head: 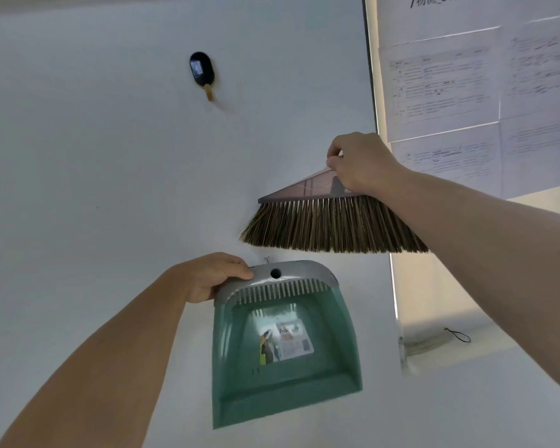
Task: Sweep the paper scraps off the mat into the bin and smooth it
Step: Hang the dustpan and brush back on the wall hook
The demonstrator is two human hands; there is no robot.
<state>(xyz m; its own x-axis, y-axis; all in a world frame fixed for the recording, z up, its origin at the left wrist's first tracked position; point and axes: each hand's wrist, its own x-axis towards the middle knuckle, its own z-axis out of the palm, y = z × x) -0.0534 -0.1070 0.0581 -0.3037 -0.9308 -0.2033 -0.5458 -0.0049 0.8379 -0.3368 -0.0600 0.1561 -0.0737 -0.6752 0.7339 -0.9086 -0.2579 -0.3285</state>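
A green dustpan (285, 367) with a grey comb-toothed top edge hangs flat against the white wall, a label inside it. My left hand (214, 278) grips its grey top left corner. Just above it, a broom head (330, 226) with brown bristles and a pinkish-grey top is held against the wall. My right hand (359, 163) closes over the top of that broom head. The broom's handle is hidden behind my hand. No mat, paper scraps or bin are in view.
A black oval hook (202, 68) with a gold peg is stuck on the wall at upper left. Printed sheets (459, 101) cover a board at the right. A ledge with a black cord (458, 335) lies below it.
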